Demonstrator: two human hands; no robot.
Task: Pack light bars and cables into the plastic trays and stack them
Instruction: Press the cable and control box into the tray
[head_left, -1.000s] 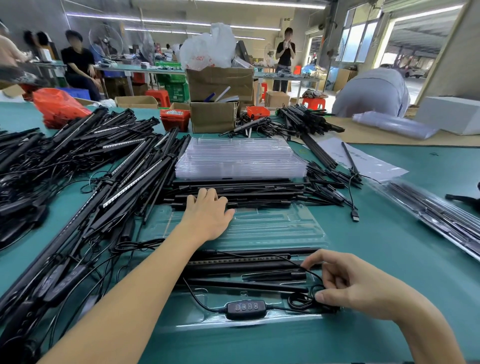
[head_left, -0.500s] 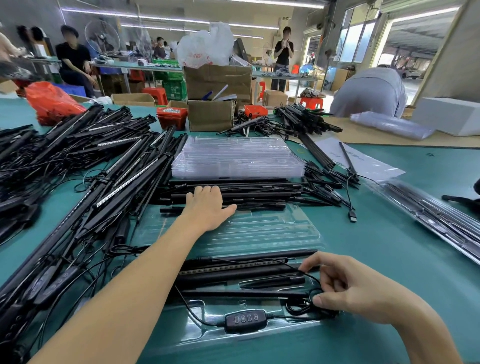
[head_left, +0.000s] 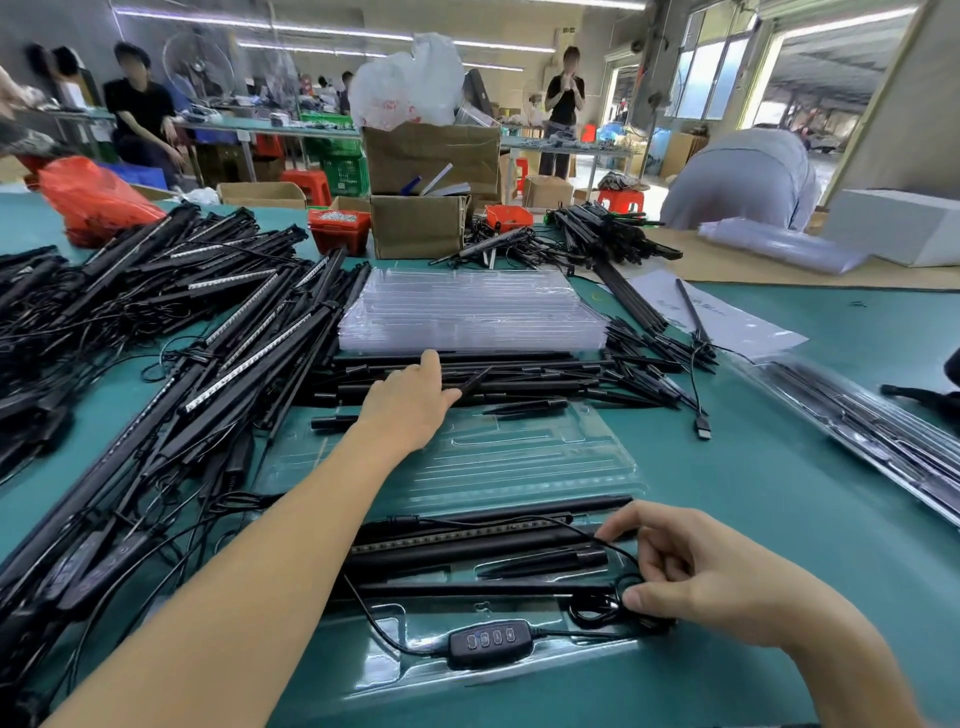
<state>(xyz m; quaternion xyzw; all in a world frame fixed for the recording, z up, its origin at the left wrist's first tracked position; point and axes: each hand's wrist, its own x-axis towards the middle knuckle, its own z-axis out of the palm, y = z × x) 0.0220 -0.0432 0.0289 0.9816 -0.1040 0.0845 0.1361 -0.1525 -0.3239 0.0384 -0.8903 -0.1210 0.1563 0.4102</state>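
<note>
A clear plastic tray (head_left: 395, 670) lies open near me, its lid half (head_left: 519, 457) flat behind it. Black light bars (head_left: 467, 540) sit in its slots. An inline controller (head_left: 488, 642) rests in the front pocket. My right hand (head_left: 711, 577) pinches the coiled cable (head_left: 597, 610) at the tray's right end, thumb on the coil. My left hand (head_left: 410, 400) reaches over the lid onto a row of black rods and stakes (head_left: 545, 387). It pinches one thin stake (head_left: 475, 379), which is tipped up by the thumb. Empty trays (head_left: 467, 312) are stacked behind.
A big tangle of light bars and cables (head_left: 208, 364) covers the left of the green table. Packed trays (head_left: 857, 415) lie at the right, and a USB plug (head_left: 702, 428) lies loose. Cardboard boxes (head_left: 415, 223), a red bin (head_left: 337, 228) and a paper sheet (head_left: 727, 322) stand farther back.
My left hand slid farther over the rods toward the tray stack, and a stake now tips up beside its thumb. My right hand stays on the cable coil.
</note>
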